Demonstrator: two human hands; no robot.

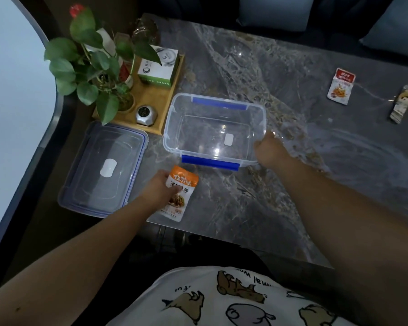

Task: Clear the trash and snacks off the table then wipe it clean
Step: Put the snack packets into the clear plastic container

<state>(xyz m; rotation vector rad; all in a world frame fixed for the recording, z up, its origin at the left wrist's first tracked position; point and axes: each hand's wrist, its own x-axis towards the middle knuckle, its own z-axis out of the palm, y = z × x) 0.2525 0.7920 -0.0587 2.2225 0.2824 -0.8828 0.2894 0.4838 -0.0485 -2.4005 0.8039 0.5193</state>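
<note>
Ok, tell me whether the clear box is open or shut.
Open: the clear box has no cover, and its lid lies flat beside it.

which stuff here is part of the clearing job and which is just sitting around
Part of the job:
- orange snack packet under the left hand
- clear container, right hand on its rim
- lid
- red snack packet
- crumpled wrapper
- marble table

Just sitting around:
- plant
- wooden tray
- green-and-white box
- silver gadget
</note>
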